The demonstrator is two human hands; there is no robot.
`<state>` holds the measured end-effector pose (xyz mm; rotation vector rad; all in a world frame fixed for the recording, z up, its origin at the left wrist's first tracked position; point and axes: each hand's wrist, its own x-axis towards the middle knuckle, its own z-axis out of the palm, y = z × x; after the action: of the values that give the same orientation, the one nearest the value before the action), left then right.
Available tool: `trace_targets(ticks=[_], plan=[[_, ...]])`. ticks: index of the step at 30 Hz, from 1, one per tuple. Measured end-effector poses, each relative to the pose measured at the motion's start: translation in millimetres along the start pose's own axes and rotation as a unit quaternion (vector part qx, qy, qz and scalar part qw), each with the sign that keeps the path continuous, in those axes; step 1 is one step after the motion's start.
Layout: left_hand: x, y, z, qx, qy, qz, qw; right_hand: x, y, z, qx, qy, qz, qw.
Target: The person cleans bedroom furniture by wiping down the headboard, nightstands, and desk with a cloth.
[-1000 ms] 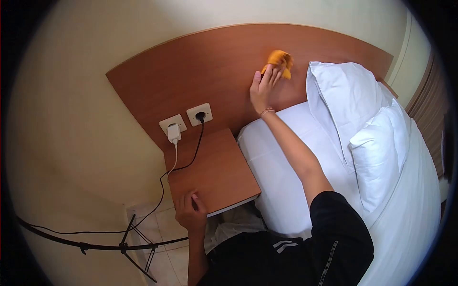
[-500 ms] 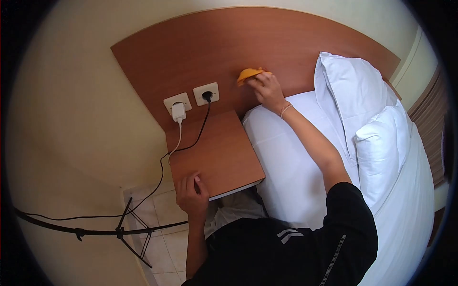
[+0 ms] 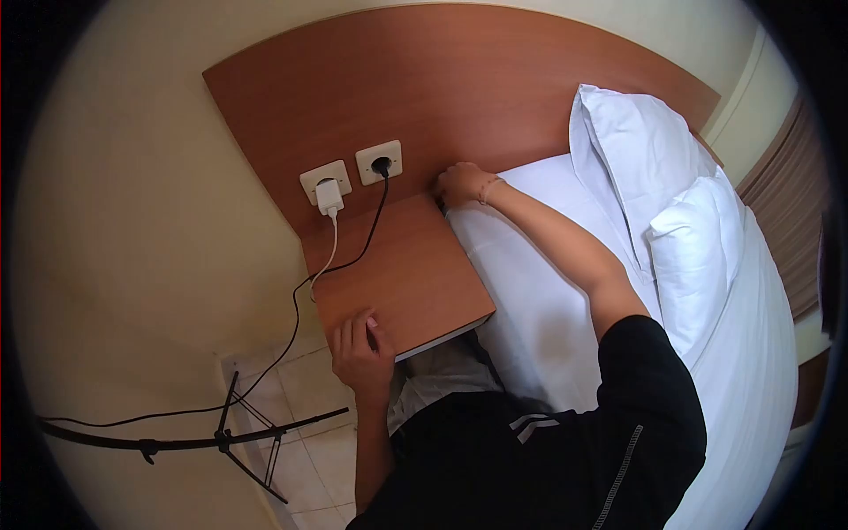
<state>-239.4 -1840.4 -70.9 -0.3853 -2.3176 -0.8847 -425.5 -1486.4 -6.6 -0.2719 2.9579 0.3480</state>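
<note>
My left hand (image 3: 363, 352) rests on the front left corner of the wooden nightstand top (image 3: 406, 265). Its fingers are loosely bent and apart from the thumb, with nothing in them. At the back, my right hand (image 3: 463, 184) is low against the wooden headboard (image 3: 459, 88), where the mattress (image 3: 521, 238) meets the nightstand's rear corner. Its fingers curl down toward the gap there, and their tips are hidden. The orange cloth seen in this hand half a second ago is now out of sight beneath it.
Two wall sockets hold a white charger (image 3: 329, 196) and a black plug (image 3: 382, 166); their cables cross the nightstand. White pillows (image 3: 645, 141) lean at the right. A black tripod stand (image 3: 225, 435) is at the lower left, above floor tiles.
My right hand has moved down and left along the headboard to the nightstand's rear corner, and the orange cloth has gone from view. My left hand stays on the nightstand. The view has shifted slightly.
</note>
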Motion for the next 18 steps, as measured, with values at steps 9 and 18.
trace_targets(ticks=[9,18], plan=[[0,-1,-3,-0.025,0.001,-0.004,1.000,-40,45,-16,0.202,0.077,-0.050,0.975],[2,0,-3,0.000,-0.020,0.007,1.000,-111,250,116,0.249,0.386,0.327,0.826]])
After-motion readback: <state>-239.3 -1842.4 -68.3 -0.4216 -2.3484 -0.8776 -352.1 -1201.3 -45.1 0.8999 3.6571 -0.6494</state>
